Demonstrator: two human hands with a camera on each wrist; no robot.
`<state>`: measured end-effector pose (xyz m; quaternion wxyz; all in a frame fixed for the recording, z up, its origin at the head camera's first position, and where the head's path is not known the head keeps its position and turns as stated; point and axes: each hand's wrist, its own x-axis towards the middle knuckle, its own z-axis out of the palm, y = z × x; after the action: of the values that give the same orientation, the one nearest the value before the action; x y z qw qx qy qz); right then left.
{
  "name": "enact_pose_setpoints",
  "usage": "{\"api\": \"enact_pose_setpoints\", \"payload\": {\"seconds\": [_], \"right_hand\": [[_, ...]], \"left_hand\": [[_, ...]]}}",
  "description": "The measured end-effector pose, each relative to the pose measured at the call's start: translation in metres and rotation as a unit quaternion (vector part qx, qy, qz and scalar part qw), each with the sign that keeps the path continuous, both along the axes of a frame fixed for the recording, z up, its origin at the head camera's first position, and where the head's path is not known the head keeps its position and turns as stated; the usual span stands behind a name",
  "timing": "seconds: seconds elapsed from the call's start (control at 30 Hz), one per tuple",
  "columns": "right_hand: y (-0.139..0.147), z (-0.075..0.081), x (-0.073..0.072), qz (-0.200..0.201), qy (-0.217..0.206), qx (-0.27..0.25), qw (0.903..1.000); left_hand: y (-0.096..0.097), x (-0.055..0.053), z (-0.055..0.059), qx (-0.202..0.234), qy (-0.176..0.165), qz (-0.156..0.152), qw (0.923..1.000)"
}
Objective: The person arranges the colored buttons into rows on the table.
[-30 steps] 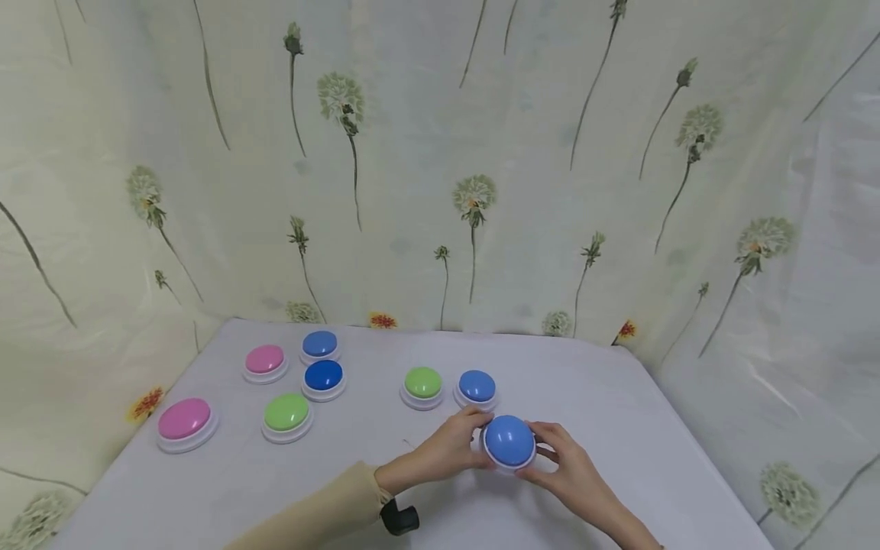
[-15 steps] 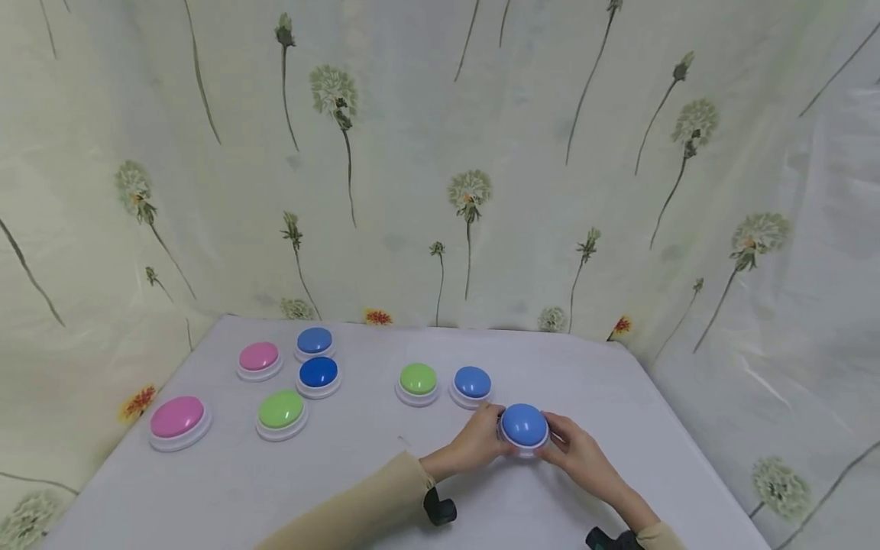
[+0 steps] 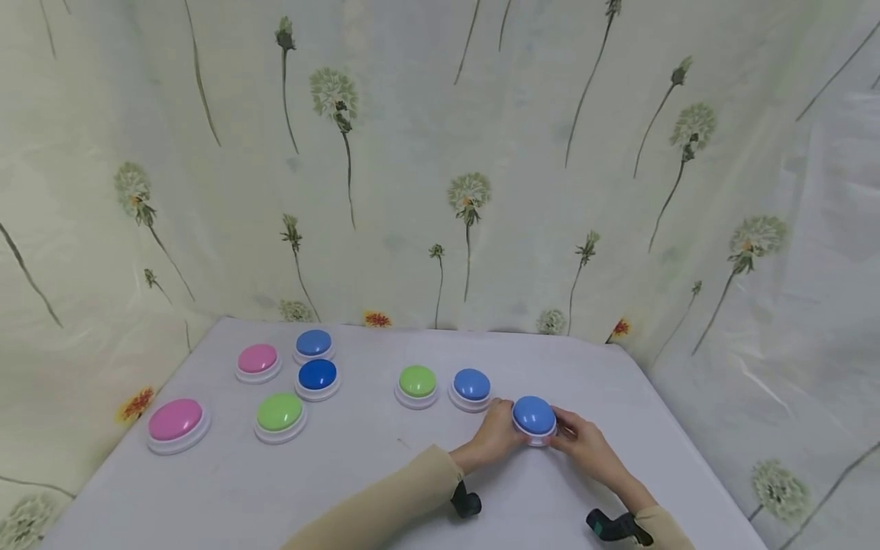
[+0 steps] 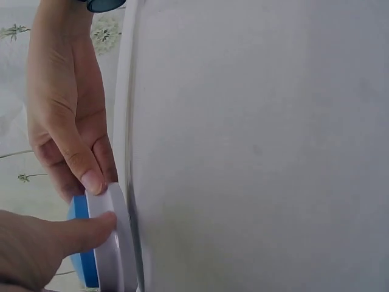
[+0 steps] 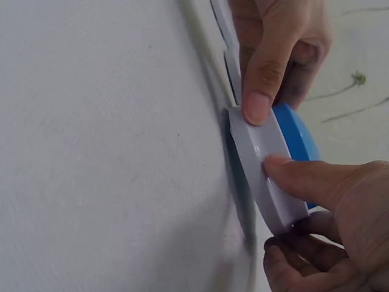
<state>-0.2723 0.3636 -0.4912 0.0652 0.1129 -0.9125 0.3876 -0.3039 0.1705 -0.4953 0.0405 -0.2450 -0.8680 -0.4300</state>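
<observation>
Both my hands hold a light-blue push button (image 3: 534, 415) on a white round base, at the right of the table. My left hand (image 3: 496, 435) grips its left side, and my right hand (image 3: 587, 449) its right. In the left wrist view, both thumbs press on the white base (image 4: 112, 258). Seen from the right wrist, the base (image 5: 267, 170) sits tilted very near the tabletop, with a shadow under it; whether it touches I cannot tell. Another light-blue button (image 3: 472, 385) stands just beyond my left hand, beside a green button (image 3: 417, 382).
At the left of the white table (image 3: 371, 473) stand two pink buttons, the nearer one (image 3: 175, 420) larger in view, a green button (image 3: 279, 412), a dark-blue button (image 3: 318, 375) and a light-blue one (image 3: 313, 343). A flower-print curtain (image 3: 399, 153) hangs behind the table.
Both hands have carried the light-blue button to the right, away from me and down toward the tabletop. The other buttons stay where they were on the table.
</observation>
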Motion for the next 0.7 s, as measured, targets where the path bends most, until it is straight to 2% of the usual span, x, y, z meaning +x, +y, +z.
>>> {"api": "enact_pose_setpoints", "payload": {"seconds": [0.23, 0.33, 0.47, 0.7], "right_hand": [[0.007, -0.007, -0.007, -0.017, -0.004, 0.010, 0.9998], [0.008, -0.009, -0.011, -0.012, -0.004, 0.006, 0.9999], [0.009, -0.011, -0.018, -0.004, 0.006, 0.003, 1.0000], [0.008, -0.009, -0.035, 0.002, -0.011, -0.027, 0.9996]], "left_hand": [[0.008, -0.001, -0.003, -0.017, 0.007, 0.006, 0.9998], [0.011, -0.003, -0.005, -0.026, 0.018, 0.018, 0.9993], [0.017, -0.003, -0.003, -0.027, 0.014, 0.042, 0.9987], [0.023, -0.010, -0.001, -0.009, 0.009, 0.073, 0.9972]]}}
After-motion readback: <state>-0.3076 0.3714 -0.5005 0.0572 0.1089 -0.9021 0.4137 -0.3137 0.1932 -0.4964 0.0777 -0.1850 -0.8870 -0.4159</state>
